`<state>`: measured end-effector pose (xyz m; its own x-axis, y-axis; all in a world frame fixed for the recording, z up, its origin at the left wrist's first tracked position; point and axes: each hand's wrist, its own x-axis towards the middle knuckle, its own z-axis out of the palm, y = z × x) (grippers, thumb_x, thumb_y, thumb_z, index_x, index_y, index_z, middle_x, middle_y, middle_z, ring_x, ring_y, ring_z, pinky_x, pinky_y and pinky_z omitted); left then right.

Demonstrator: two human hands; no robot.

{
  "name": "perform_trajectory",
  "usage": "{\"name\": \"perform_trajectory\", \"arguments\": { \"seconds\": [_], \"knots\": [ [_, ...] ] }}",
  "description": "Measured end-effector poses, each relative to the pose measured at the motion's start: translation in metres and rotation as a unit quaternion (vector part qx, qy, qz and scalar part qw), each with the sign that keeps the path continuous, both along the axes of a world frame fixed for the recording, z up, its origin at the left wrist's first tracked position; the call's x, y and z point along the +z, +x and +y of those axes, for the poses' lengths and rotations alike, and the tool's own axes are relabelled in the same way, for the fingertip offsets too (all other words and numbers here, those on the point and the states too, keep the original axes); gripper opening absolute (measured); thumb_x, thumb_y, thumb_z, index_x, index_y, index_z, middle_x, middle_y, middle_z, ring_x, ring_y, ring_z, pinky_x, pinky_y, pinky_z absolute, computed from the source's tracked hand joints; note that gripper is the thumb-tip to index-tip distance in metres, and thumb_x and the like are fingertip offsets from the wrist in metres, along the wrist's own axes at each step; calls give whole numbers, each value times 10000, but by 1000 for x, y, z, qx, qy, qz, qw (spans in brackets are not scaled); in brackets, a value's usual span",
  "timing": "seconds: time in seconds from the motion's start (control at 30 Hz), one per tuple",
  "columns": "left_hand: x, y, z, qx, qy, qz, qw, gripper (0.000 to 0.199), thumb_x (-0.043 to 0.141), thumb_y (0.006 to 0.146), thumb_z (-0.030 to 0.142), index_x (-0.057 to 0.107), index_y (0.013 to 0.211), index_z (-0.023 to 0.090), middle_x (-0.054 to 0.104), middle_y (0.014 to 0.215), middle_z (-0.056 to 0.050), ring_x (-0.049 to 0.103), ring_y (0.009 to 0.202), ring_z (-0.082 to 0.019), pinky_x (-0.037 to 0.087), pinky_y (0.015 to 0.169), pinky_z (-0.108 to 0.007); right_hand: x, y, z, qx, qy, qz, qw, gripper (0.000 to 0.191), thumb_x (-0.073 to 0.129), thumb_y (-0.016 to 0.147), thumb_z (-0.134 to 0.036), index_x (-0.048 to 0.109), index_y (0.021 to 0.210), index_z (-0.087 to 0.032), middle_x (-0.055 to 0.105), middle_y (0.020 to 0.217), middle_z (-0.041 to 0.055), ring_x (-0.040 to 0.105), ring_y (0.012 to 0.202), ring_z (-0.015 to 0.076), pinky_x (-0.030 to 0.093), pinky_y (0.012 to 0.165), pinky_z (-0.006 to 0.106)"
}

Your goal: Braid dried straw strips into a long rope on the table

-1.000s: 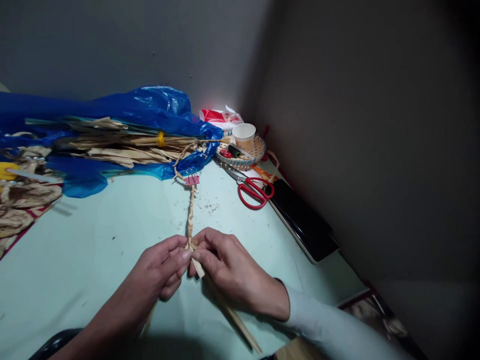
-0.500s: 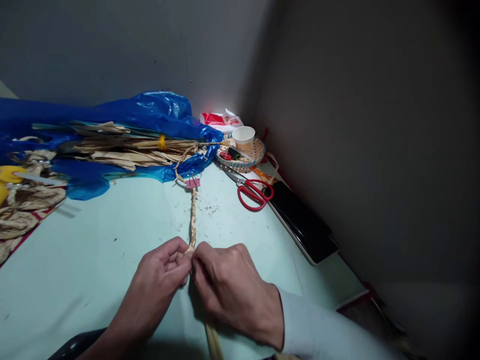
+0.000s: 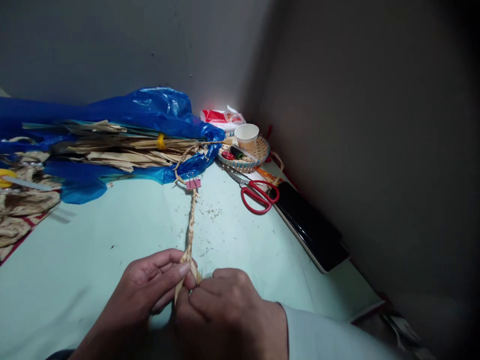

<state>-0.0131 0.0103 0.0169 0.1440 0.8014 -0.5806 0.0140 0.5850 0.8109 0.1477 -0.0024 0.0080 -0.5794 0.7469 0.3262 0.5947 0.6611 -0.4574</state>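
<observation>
Pale green table [image 3: 131,215] beneath slim tan braid [image 3: 191,220]

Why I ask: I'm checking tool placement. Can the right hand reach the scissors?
Probably yes: the scissors lie ahead of the right hand, nothing visible between, though its fingers are busy at the braid.

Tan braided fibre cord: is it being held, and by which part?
Yes: left hand pinches the cord at its braid's near end; right hand grips flat tan strands just beyond.

Right hand [image 3: 225,305] knuckles-up, seemingly curled
</observation>
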Motion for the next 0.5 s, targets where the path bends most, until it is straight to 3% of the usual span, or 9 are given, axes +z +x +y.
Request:
{"name": "perform_trajectory", "arguments": {
  "seconds": [0.07, 0.17, 0.27, 0.37, 0.4, 0.5],
  "knots": [
    [0, -1, 0, 17, -18, -12, 1000, 277, 779, 679, 447, 692, 728, 189, 624, 619, 12, 526, 526, -108, 357, 479, -196, 8, 5, 6, -30, -88, 77, 993, 245, 497, 928, -232, 672, 759, -201, 650, 600, 4, 540, 527, 122, 428, 542, 256],
    [-1, -2, -1, 41, -29, -46, 998, 303, 786, 675, 461, 668, 683, 182, 604, 600, 26, 516, 507, -91, 336, 472, -184, 20, 14, 22, -84, -221, 194, 952, 281, 484, 961, -317, 671, 813, -170, 685, 731, 27, 596, 655, 124, 453, 645, 243],
    [-4, 0, -2, 47, -22, -56, 997, 311, 799, 674, 457, 657, 720, 184, 622, 602, 30, 544, 507, -90, 338, 477, -178, 21, 16, 34, -30, -380, 224, 897, 284, 502, 965, -389, 661, 917, -159, 669, 738, 17, 596, 664, 120, 448, 635, 229],
    [-5, 4, -4, 42, -13, -69, 997, 308, 809, 666, 418, 671, 825, 192, 661, 609, 13, 613, 564, -144, 440, 550, -231, 12, 13, 35, 55, -502, 249, 826, 303, 467, 980, -424, 600, 947, -154, 602, 675, -5, 592, 612, 115, 457, 589, 213],
    [-5, 5, -5, 45, -11, -74, 996, 302, 813, 658, 400, 671, 823, 191, 673, 622, 8, 629, 593, -156, 470, 590, -250, 9, 12, 34, 61, -506, 245, 825, 295, 445, 992, -406, 585, 919, -157, 577, 664, -13, 577, 602, 108, 452, 585, 207],
    [-5, 8, -8, 57, 20, -63, 996, 270, 816, 646, 361, 663, 791, 191, 695, 665, 6, 638, 655, -155, 492, 662, -257, 7, 12, 32, 49, -434, 199, 877, 327, 385, 1019, -325, 568, 801, -165, 587, 712, -4, 544, 654, 96, 436, 650, 208]
  ]
}}
